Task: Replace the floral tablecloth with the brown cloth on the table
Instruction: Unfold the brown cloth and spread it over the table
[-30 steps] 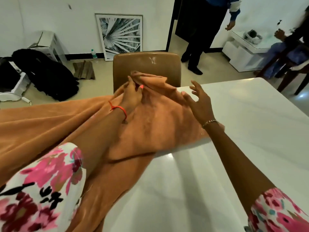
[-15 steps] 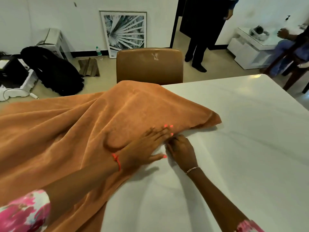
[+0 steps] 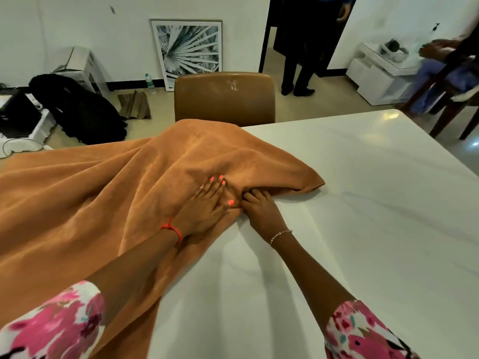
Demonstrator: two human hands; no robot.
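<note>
The brown cloth (image 3: 108,193) lies rumpled over the left half of the white table (image 3: 363,203), with a folded corner pointing right. My left hand (image 3: 207,206) rests flat on the cloth with straight fingers. Just to its right, my right hand (image 3: 259,206) has its fingers curled into the cloth's lower edge, with the fingertips tucked under a fold. No floral tablecloth is in view.
A brown chair (image 3: 224,97) stands at the table's far edge. A framed leaf print (image 3: 188,50) leans on the wall, with a black bag (image 3: 77,107) on the floor at left. A person (image 3: 303,47) stands in the doorway; another sits at the far right.
Both hands came down from the raised cloth bundle near the chair onto the table. The cloth now lies spread lower, and my right hand has dug into its edge.
</note>
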